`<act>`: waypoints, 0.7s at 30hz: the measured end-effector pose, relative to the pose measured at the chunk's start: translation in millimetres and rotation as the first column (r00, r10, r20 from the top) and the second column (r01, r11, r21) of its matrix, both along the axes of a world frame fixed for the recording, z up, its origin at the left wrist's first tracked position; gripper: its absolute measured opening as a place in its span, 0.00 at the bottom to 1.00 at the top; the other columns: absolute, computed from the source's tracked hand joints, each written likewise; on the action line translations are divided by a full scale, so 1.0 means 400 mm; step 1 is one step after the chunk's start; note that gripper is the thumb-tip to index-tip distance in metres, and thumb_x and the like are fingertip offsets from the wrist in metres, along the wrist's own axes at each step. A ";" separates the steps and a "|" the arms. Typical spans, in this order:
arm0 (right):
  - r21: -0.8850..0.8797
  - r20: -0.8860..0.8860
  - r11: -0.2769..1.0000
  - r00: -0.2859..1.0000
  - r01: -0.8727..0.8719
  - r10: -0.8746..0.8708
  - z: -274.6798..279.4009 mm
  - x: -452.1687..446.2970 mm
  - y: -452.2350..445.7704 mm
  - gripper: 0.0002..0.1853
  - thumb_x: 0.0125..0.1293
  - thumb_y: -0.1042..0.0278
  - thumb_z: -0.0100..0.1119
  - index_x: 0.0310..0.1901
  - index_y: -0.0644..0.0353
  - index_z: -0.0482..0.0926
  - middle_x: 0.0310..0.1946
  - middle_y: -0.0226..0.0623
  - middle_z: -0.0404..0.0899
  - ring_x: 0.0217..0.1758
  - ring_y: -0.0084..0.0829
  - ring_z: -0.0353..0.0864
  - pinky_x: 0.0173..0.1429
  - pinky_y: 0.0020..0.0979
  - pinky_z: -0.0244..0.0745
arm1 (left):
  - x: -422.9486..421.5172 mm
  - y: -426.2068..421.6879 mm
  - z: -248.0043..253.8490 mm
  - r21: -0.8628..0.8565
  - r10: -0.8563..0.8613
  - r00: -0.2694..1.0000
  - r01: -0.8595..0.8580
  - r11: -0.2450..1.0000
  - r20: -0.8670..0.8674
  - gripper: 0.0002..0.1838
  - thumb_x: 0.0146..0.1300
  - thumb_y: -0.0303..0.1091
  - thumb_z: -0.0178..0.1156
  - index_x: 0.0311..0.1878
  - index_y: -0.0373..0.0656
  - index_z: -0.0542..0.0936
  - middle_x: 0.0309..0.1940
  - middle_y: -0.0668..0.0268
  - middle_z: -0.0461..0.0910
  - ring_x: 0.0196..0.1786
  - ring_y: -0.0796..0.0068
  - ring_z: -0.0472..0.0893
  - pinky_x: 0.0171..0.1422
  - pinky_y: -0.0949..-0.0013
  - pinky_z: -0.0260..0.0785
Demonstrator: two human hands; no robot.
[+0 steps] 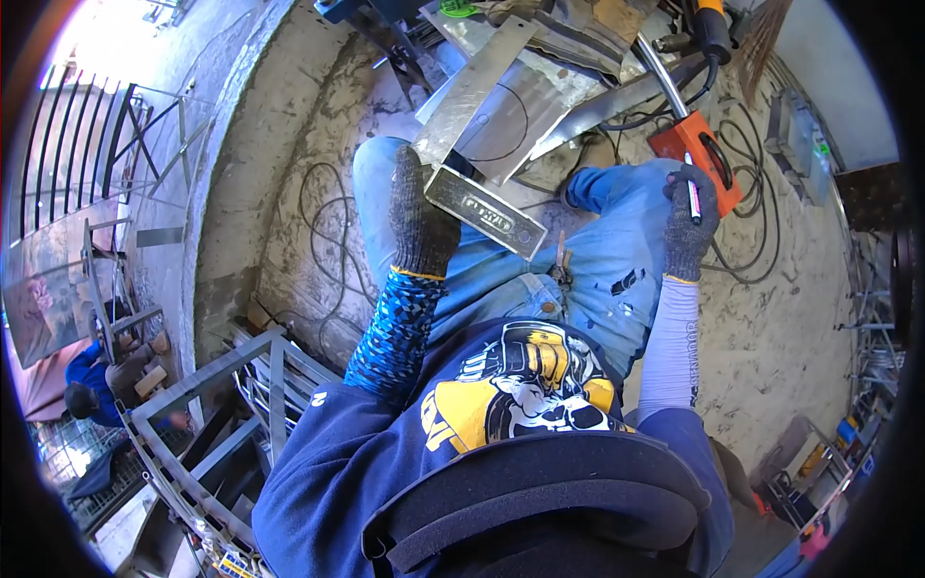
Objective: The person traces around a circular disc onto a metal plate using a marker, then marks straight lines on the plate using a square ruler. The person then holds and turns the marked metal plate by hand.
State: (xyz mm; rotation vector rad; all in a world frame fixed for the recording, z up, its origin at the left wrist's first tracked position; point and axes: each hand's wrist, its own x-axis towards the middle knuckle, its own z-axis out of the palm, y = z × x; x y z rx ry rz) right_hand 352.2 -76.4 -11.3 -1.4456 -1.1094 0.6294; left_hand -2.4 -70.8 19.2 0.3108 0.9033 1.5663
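Note:
My left hand [424,217], in a dark knit glove, is closed around one end of a flat rectangular metal piece [487,214] with raised lettering, held above my lap. Just beyond this hand lies the near end of a long flat metal strip [472,91]; I cannot tell whether the glove touches it. My right hand [689,231], gloved too, rests by my right knee with its fingers closed on a white marker pen [694,200]. Close beside it is an orange piece with a black handle [708,159]. Under the strip is a metal sheet [520,116] with a curved dark line.
A yellow-and-black corded power tool [713,34] lies at the far right, its black cable [771,207] looping over the concrete floor. Another cable [323,207] runs on the left. Metal frames [207,443] stand at lower left, where another person [92,380] crouches farther off.

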 end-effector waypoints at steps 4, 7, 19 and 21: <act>0.009 0.025 1.000 1.000 -0.004 0.003 -0.002 0.003 0.000 0.12 0.71 0.77 0.53 0.53 0.65 0.79 0.42 0.41 0.83 0.41 0.27 0.84 0.45 0.29 0.82 | 0.013 -0.004 0.033 -0.072 0.024 1.000 -0.025 0.997 -0.008 0.16 0.76 0.49 0.56 0.48 0.45 0.78 0.40 0.67 0.82 0.41 0.74 0.82 0.46 0.68 0.78; 0.007 0.054 1.000 0.999 -0.007 0.007 0.004 0.000 -0.001 0.11 0.71 0.78 0.53 0.52 0.66 0.79 0.43 0.41 0.82 0.42 0.28 0.85 0.46 0.29 0.83 | 0.010 -0.006 0.035 -0.044 0.053 0.996 -0.050 0.998 0.070 0.18 0.76 0.51 0.54 0.52 0.45 0.78 0.44 0.65 0.83 0.46 0.73 0.83 0.50 0.67 0.77; 0.009 -0.005 1.000 1.000 0.014 -0.013 0.004 -0.011 0.000 0.12 0.69 0.81 0.52 0.52 0.65 0.78 0.38 0.37 0.82 0.36 0.23 0.80 0.44 0.26 0.80 | 0.006 -0.019 0.068 -0.021 0.006 0.996 -0.004 1.000 0.087 0.17 0.73 0.46 0.60 0.56 0.45 0.77 0.47 0.63 0.82 0.48 0.72 0.83 0.50 0.68 0.77; 0.040 -0.051 0.999 0.999 0.004 -0.002 -0.003 -0.007 0.002 0.10 0.71 0.79 0.53 0.50 0.65 0.79 0.39 0.37 0.82 0.37 0.23 0.80 0.43 0.26 0.78 | 0.013 -0.016 0.067 0.042 0.022 0.992 -0.028 0.999 0.121 0.17 0.73 0.47 0.59 0.55 0.45 0.77 0.45 0.64 0.83 0.47 0.71 0.83 0.49 0.66 0.77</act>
